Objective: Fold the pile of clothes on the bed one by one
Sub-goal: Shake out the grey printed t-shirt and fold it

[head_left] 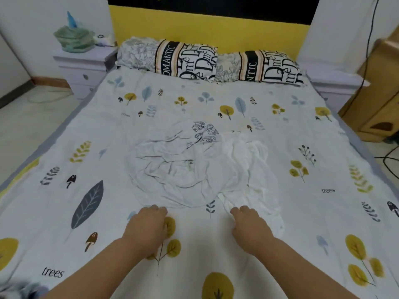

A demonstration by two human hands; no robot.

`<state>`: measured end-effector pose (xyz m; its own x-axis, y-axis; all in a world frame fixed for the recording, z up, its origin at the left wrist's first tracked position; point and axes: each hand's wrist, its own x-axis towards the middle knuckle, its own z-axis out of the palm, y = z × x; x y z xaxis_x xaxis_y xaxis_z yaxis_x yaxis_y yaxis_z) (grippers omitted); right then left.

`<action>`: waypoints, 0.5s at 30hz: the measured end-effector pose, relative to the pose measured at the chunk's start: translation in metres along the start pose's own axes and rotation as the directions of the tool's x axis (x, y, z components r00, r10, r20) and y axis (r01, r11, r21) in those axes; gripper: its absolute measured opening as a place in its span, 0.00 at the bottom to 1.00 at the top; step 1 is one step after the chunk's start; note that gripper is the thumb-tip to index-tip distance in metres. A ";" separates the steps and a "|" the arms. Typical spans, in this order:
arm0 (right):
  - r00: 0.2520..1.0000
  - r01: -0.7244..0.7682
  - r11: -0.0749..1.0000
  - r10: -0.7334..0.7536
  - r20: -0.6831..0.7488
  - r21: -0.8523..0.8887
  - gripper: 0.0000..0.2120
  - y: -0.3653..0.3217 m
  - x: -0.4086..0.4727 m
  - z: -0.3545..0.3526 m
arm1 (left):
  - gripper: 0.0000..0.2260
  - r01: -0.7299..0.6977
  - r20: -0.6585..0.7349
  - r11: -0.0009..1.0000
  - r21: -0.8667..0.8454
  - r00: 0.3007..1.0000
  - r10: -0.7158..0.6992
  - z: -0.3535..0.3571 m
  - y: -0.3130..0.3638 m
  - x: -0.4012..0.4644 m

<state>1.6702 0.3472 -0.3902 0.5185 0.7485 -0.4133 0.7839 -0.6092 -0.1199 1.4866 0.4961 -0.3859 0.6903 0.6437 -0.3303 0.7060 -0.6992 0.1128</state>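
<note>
The pile of clothes point(194, 167) lies mid-frame on the bed point(302, 244). My left hand point(146, 227) reaches its near edge, grip relaxed, holding nothing. My right hand point(250, 227) pinches the white garment point(254, 169), probably to pull it free.

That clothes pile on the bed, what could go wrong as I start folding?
The white garments lie tangled together, so the right hand at the near edge might drag up two at once. They also blend into the pale bedsheet, so the left hand may catch sheet instead.
</note>
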 end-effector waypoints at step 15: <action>0.964 0.187 0.958 -0.222 -0.144 -0.219 0.17 -0.047 0.148 0.092 | 0.20 0.066 0.078 0.992 0.106 0.994 -0.074 0.088 -0.054 0.124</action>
<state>1.6784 0.4628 -0.5291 0.3755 0.8946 -0.2423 0.9226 -0.3857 0.0057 1.5202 0.5862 -0.5151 0.6217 0.6675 -0.4097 0.7288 -0.6847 -0.0095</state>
